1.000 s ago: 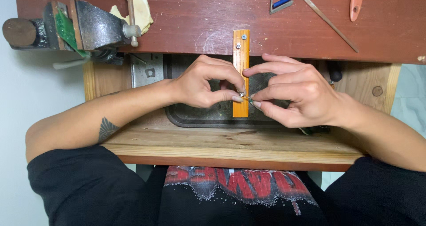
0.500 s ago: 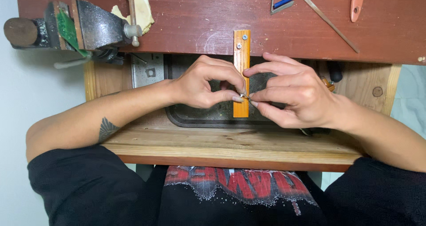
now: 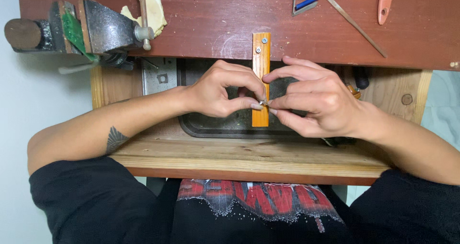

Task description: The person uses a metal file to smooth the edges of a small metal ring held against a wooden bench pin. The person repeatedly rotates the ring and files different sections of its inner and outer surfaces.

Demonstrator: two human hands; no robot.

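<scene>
Head view showed the left hand [image 3: 215, 90] and right hand [image 3: 314, 102] both pinched on a tiny metal piece [image 3: 262, 102], meeting midway over the orange bench pin [image 3: 260, 71].

Centre frame: left hand [image 3: 215, 88] and right hand [image 3: 318, 100] pinch a tiny metal piece [image 3: 263, 102] against the orange wooden peg [image 3: 260, 76]; vise [image 3: 81, 28] upper left.

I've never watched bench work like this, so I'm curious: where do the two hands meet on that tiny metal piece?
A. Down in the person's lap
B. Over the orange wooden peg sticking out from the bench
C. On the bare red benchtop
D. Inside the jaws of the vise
B: the left hand and right hand pinch the small metal piece at their fingertips, right over the orange wooden bench peg, above the dark tray.
</scene>
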